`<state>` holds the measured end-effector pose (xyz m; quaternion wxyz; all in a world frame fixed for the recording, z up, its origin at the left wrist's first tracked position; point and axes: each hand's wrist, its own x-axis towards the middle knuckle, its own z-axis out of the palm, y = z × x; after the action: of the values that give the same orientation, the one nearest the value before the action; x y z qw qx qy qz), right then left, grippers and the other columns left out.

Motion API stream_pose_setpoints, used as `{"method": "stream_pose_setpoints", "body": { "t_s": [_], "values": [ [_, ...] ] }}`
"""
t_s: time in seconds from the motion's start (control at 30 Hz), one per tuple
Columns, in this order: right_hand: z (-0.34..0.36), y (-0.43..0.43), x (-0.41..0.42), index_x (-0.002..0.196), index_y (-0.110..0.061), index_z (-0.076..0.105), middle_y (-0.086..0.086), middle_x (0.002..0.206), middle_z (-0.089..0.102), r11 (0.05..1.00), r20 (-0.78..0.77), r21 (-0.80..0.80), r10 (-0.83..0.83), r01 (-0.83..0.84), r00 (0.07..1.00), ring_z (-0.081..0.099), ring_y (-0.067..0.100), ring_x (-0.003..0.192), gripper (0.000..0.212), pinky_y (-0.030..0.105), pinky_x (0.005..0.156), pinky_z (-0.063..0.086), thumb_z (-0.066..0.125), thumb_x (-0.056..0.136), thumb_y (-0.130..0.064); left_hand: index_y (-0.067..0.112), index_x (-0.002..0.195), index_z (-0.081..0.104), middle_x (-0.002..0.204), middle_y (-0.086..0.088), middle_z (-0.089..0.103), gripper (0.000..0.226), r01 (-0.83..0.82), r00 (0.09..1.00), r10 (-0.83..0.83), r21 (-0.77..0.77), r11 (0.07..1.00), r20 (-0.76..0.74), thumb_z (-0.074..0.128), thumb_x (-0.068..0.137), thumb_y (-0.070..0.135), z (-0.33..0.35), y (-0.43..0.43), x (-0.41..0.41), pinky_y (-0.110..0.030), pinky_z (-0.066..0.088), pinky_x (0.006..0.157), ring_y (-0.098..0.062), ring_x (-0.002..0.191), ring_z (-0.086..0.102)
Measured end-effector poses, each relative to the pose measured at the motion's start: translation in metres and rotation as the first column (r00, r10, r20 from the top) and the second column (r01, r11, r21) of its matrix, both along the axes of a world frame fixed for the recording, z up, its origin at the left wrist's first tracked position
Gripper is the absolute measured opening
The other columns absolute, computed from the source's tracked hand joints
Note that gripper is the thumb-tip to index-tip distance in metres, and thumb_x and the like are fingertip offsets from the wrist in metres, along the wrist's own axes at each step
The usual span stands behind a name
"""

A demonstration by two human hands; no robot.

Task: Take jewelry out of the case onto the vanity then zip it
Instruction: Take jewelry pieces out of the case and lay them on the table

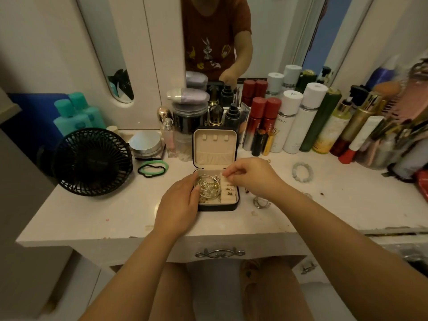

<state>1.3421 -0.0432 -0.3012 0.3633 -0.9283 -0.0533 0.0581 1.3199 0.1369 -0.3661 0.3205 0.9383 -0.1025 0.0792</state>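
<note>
White vanity [97,218], top crowded along its far edge, mirror behind.

Near edge: scrolled metal drawer handle [220,253] under the front lip. Both forearms come in over this edge.

Mid-surface, centre: black case [229,206], unzipped, lid standing upright at its far side.
- Left hand [180,200] is curled over the case's left wall with the thumb lying on the contents. It reads as steadying the case. Fingertips hidden.
- Right hand [250,177] is over the far right of the tray, thumb and forefinger pinched together. Too small to tell whether a piece sits in the pinch.
- The hands are apart, with the tray between them.
- Jewelry [208,185]: a tangle of gold and silver bangles in the left compartment, small earrings in the right-hand slots.

Just right of the case lies a silver piece [261,202]. Further right, well apart, is a pale bead bracelet [302,171].

Left side: green and black hair ties [152,168], then a black fan [92,162] near the left edge.

Far edge: a row of bottles [289,121] against the mirror [266,31].

Judgement: unloading step, partway through, with most pieces still inside. The next move calls for a fine pinch on small earrings, set down right of the case. The bangles look interlocked and may lift as a clump. Zipping can only follow once the tray is empty.
</note>
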Motion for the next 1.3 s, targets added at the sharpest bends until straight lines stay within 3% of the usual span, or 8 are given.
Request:
{"method": "stream_pose_setpoints", "body": {
  "t_s": [0.2, 0.47, 0.53, 0.7, 0.83, 0.97, 1.1, 1.3],
  "values": [
    [0.010, -0.066, -0.006, 0.099, -0.020, 0.071, -0.006, 0.091, 0.067, 0.983, 0.016, 0.024, -0.182, 0.182, 0.983, 0.059, -0.001, 0.077, 0.019, 0.014, 0.070, 0.047, 0.061, 0.086, -0.009, 0.019, 0.141, 0.037, 0.139, -0.003, 0.047, 0.042, -0.012, 1.000, 0.012, -0.002, 1.000, 0.016, 0.034, 0.099, 0.023, 0.002, -0.002, -0.001, -0.030, 0.032, 0.099, -0.020, 0.124, 0.044],
    [0.006, -0.166, -0.037, 0.092, -0.016, 0.069, 0.010, 0.096, 0.069, 0.887, 0.004, 0.025, -0.460, 0.460, 0.888, 0.060, 0.018, 0.085, 0.017, 0.031, 0.080, 0.051, 0.059, 0.086, -0.003, 0.018, 0.139, 0.041, 0.138, -0.007, 0.049, 0.042, -0.011, 1.000, 0.011, 0.015, 1.000, 0.007, 0.035, 0.098, 0.023, -0.003, -0.002, 0.002, -0.037, 0.035, 0.097, -0.025, 0.123, 0.045],
    [-0.002, -0.172, -0.042, 0.091, -0.019, 0.070, 0.004, 0.093, 0.068, 0.893, -0.007, -0.030, -0.450, 0.449, 0.893, 0.060, 0.017, 0.087, 0.017, 0.032, 0.082, 0.050, 0.061, 0.084, -0.005, 0.018, 0.139, 0.041, 0.137, -0.007, 0.050, 0.042, 0.000, 1.000, 0.000, 0.018, 1.000, 0.012, 0.034, 0.098, 0.028, -0.003, -0.002, 0.003, -0.038, 0.035, 0.097, -0.026, 0.122, 0.045],
    [-0.022, -0.161, -0.049, 0.097, -0.019, 0.071, -0.004, 0.094, 0.065, 0.913, 0.022, -0.120, -0.389, 0.389, 0.921, 0.056, 0.008, 0.085, 0.016, 0.016, 0.076, 0.037, 0.064, 0.083, -0.013, 0.018, 0.138, 0.042, 0.136, -0.009, 0.050, 0.044, -0.005, 1.000, 0.005, 0.008, 1.000, 0.002, 0.034, 0.096, 0.029, -0.004, -0.002, 0.002, -0.039, 0.036, 0.095, -0.028, 0.122, 0.046],
    [-0.033, -0.147, -0.048, 0.105, -0.022, 0.069, -0.003, 0.111, 0.065, 0.927, 0.049, -0.180, -0.325, 0.328, 0.944, 0.054, 0.009, 0.093, 0.021, 0.018, 0.081, 0.037, 0.065, 0.085, -0.022, 0.019, 0.137, 0.043, 0.134, -0.009, 0.053, 0.057, 0.000, 1.000, 0.000, -0.001, 1.000, 0.013, 0.025, 0.086, 0.038, 0.000, -0.004, 0.001, -0.037, 0.037, 0.091, -0.028, 0.119, 0.048],
    [-0.039, -0.135, -0.051, 0.117, -0.022, 0.065, 0.000, 0.128, 0.060, 0.938, 0.116, -0.247, -0.219, 0.242, 0.969, 0.054, 0.017, 0.115, 0.029, 0.022, 0.094, 0.036, 0.059, 0.089, -0.023, 0.020, 0.137, 0.043, 0.135, -0.007, 0.052, 0.058, -0.012, 1.000, 0.012, 0.007, 1.000, 0.002, 0.024, 0.086, 0.038, 0.000, -0.004, 0.001, -0.037, 0.037, 0.092, -0.027, 0.120, 0.047],
    [-0.050, -0.125, -0.061, 0.132, -0.021, 0.052, -0.003, 0.143, 0.045, 0.920, 0.170, -0.370, -0.070, 0.129, 0.983, 0.039, 0.015, 0.133, 0.038, 0.025, 0.109, 0.026, 0.043, 0.097, -0.032, 0.018, 0.137, 0.042, 0.136, -0.008, 0.051, 0.054, -0.023, 1.000, 0.023, 0.013, 1.000, 0.003, 0.027, 0.089, 0.036, 0.000, -0.005, 0.000, -0.037, 0.037, 0.094, -0.028, 0.121, 0.046],
    [-0.057, -0.127, -0.071, 0.146, -0.017, 0.027, -0.003, 0.156, 0.020, 0.889, 0.030, -0.458, 0.008, 0.007, 1.000, 0.011, 0.011, 0.145, 0.048, 0.027, 0.116, 0.002, 0.023, 0.101, -0.035, 0.019, 0.138, 0.042, 0.136, -0.008, 0.051, 0.058, -0.017, 1.000, 0.017, 0.023, 1.000, -0.003, 0.024, 0.087, 0.040, -0.001, -0.002, 0.002, -0.038, 0.037, 0.094, -0.027, 0.122, 0.046]
  ]
}}
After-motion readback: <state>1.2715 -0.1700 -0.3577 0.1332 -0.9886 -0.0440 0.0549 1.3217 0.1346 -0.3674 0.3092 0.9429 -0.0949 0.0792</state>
